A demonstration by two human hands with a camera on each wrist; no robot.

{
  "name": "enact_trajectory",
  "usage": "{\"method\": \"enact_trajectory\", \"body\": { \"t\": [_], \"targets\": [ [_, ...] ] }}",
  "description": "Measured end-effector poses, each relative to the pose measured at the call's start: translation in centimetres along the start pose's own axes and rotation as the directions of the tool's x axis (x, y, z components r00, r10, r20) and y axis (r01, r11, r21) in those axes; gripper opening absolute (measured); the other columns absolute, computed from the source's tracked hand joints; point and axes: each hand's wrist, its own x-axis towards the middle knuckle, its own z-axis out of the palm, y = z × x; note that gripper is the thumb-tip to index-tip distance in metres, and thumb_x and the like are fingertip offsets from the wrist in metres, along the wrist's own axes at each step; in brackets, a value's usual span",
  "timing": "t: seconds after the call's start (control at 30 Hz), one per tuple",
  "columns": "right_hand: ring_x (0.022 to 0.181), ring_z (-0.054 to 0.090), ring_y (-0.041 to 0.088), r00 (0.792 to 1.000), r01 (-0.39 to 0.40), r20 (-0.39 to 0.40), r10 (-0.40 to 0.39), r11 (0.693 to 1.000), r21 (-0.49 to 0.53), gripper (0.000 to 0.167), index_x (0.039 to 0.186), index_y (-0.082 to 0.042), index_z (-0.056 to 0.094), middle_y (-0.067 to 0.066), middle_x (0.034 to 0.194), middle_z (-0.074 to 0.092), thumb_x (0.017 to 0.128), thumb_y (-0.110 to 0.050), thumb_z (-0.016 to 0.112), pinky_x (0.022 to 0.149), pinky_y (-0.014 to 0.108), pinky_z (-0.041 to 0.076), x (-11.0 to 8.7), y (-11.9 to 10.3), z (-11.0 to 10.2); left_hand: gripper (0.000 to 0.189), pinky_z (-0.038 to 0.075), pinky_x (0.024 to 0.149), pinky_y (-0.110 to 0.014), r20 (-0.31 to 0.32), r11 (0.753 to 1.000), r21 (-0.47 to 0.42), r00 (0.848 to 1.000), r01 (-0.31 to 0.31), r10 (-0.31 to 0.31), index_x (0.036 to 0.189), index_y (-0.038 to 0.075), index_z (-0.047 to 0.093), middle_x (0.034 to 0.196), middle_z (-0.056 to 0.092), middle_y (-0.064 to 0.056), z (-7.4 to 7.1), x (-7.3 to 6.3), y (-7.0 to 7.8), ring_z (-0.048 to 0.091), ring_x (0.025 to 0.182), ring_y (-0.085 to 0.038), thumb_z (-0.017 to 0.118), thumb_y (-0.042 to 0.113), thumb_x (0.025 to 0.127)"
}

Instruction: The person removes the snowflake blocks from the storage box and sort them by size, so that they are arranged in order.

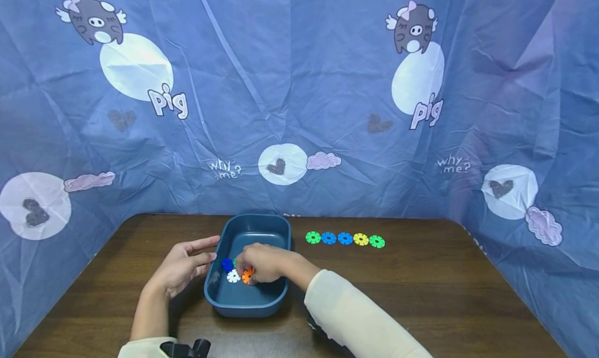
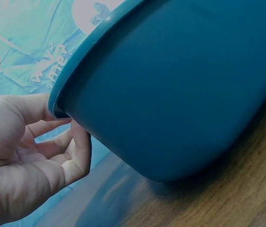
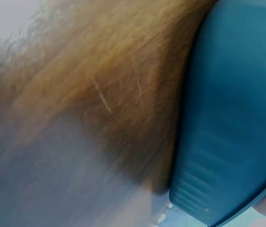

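A dark teal plastic bin (image 1: 247, 311) stands on the table. Inside it are a white snowflake disc (image 1: 233, 276), a dark blue one (image 1: 226, 265), an orange one (image 1: 248, 276) and a partly hidden green one (image 1: 235, 263). My left hand (image 1: 180, 267) holds the bin's left rim; in the left wrist view the thumb meets the lip and the fingers curl beneath it. Reaching in over the right side, my right hand (image 1: 262, 263) has bent fingers pointing down around the orange disc. I cannot tell whether they pinch it.
To the right of the bin, several discs lie in a row on the brown wooden table (image 1: 398, 285): a green disc (image 1: 313, 237), blue ones, a yellow disc (image 1: 361, 239) and another green one. A blue printed cloth (image 1: 327, 88) hangs behind the table.
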Motion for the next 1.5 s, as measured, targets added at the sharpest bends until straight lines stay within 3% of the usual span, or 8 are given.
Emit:
{"method": "enact_trajectory", "body": {
  "t": [0.27,0.5,0.8,0.97,1.27,1.5],
  "targets": [
    [0.09,0.061,0.006,0.998,0.043,-0.042,-0.039,0.993,0.107,0.025,0.105,-0.014,0.076,-0.008,0.095,0.069,0.092,0.005,0.069,0.086,0.014,0.051,-0.3,0.5,-0.8,0.055,0.058,0.092,-0.037,-0.017,1.0,0.009,1.0,0.012,-0.011,0.15,-0.005,0.046,0.156,0.041,-0.028,0.0,0.1,0.0,0.069,0.111,-0.022,0.063,0.004,0.099],
    [0.093,0.066,0.004,0.996,0.054,-0.083,-0.038,0.979,0.198,0.022,0.112,-0.011,0.077,-0.006,0.099,0.074,0.095,0.001,0.068,0.083,0.013,0.052,-1.3,1.0,-2.2,0.056,0.059,0.091,-0.036,-0.012,1.0,0.005,1.0,0.0,0.0,0.15,-0.006,0.044,0.156,0.039,-0.029,0.0,0.2,0.0,0.069,0.109,-0.021,0.063,0.003,0.099],
    [0.088,0.067,0.002,0.975,0.047,-0.222,0.028,0.944,0.326,0.021,0.114,-0.007,0.077,-0.004,0.099,0.076,0.095,-0.001,0.07,0.083,0.019,0.055,-3.9,3.2,-4.4,0.055,0.059,0.091,-0.036,-0.026,1.0,0.004,1.0,0.014,-0.014,0.15,-0.005,0.046,0.155,0.041,-0.028,0.0,0.2,0.1,0.069,0.11,-0.023,0.063,0.003,0.099],
    [0.086,0.067,0.007,0.951,0.014,-0.292,0.107,0.923,0.384,0.02,0.113,-0.008,0.077,-0.002,0.099,0.076,0.096,-0.002,0.07,0.077,0.023,0.058,-6.0,5.0,-5.6,0.054,0.059,0.091,-0.036,-0.026,1.0,0.007,1.0,0.014,-0.014,0.15,-0.005,0.046,0.155,0.041,-0.028,0.1,0.1,0.1,0.069,0.111,-0.024,0.062,0.003,0.099],
    [0.086,0.069,0.011,0.898,-0.087,-0.361,0.25,0.907,0.412,0.017,0.112,-0.007,0.076,-0.001,0.098,0.076,0.097,-0.005,0.069,0.08,0.029,0.058,-11.0,10.2,-6.9,0.054,0.059,0.09,-0.036,-0.025,1.0,0.001,1.0,0.015,-0.015,0.149,-0.005,0.046,0.155,0.041,-0.029,0.2,0.2,-0.1,0.069,0.109,-0.023,0.062,0.002,0.098],
    [0.091,0.071,0.024,0.832,-0.158,-0.417,0.366,0.877,0.455,0.017,0.111,-0.005,0.076,0.004,0.096,0.074,0.096,-0.003,0.069,0.081,0.034,0.058,-15.9,14.1,-7.2,0.055,0.059,0.091,-0.036,-0.021,1.0,-0.004,1.0,0.005,-0.005,0.15,-0.006,0.045,0.155,0.041,-0.029,0.0,0.1,-0.1,0.069,0.108,-0.022,0.063,0.002,0.099]
  ]
}}
